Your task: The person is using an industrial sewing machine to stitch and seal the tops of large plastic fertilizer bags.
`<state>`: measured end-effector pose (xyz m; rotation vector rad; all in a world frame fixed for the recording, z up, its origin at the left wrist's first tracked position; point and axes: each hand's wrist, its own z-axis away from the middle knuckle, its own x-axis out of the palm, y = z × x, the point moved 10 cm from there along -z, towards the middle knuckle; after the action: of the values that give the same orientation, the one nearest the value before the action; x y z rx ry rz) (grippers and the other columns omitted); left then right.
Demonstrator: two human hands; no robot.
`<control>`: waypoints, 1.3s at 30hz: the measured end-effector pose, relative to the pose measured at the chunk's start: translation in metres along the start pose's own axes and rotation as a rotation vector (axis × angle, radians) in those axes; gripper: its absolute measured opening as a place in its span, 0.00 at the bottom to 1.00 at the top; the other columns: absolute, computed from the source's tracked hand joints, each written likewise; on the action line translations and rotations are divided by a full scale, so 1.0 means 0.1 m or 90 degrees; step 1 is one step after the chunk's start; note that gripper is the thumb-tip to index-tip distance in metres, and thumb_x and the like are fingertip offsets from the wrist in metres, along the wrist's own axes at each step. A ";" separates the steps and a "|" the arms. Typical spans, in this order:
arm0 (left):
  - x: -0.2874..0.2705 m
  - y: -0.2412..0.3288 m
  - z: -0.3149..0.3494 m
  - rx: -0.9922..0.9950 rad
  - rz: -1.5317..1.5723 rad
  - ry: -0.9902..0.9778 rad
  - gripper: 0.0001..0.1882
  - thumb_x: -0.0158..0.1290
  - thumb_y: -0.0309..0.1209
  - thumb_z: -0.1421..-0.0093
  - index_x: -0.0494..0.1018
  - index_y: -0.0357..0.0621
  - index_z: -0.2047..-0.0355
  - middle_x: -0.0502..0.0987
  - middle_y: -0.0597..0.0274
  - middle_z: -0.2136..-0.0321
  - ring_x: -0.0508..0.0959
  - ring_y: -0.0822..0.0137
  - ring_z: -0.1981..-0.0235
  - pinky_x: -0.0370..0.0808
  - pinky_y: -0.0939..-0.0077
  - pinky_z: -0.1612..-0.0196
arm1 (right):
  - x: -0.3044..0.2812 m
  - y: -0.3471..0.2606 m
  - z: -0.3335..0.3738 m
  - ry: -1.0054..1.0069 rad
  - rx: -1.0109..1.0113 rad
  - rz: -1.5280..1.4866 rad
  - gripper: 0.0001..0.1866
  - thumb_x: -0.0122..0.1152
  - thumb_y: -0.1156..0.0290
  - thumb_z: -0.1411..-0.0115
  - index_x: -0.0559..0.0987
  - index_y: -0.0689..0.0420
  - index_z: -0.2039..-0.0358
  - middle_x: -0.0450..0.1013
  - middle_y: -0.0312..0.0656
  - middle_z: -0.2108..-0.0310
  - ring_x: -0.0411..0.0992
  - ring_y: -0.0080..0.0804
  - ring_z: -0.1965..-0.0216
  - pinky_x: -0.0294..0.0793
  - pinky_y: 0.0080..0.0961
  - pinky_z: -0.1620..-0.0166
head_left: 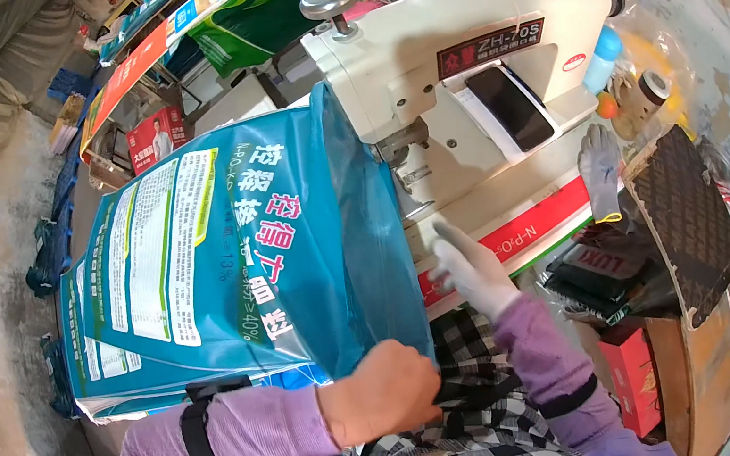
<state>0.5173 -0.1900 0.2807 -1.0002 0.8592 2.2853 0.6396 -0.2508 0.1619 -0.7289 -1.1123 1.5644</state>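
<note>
A stack of large blue printed plastic bags (199,264) lies in front of me, its right edge beside the needle and presser foot of a cream industrial sewing machine (414,58). My bare left hand (389,390) is closed in a fist at the near right corner of the top bag, gripping its edge; the fingertips are mostly hidden. In a white glove, my right hand (472,270) has its fingers stretched and apart. It hovers right of the bag's edge, just in front of the machine bed, holding nothing.
A dark phone (510,108) rests on the machine. Right of it are a grey glove (601,171), a jar (649,92) and a worn dark board (689,224) above cardboard cartons (714,383). A red box (156,139) sits behind the bags. Tables with more bags stand farther back.
</note>
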 end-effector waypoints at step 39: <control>-2.84 -3.72 4.26 -0.679 -0.584 0.763 0.14 0.55 0.22 0.50 0.82 0.45 0.62 0.78 0.42 0.75 0.79 0.47 0.72 0.74 0.57 0.70 | 0.57 -1.65 0.20 0.141 -0.569 0.593 0.23 0.57 0.48 0.38 0.83 0.57 0.73 0.79 0.42 0.73 0.77 0.39 0.67 0.70 0.36 0.49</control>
<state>0.7354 0.3124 0.5978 -2.5717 -0.6123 1.0404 0.6713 -0.1962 0.3262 -2.2053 -1.3821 1.5767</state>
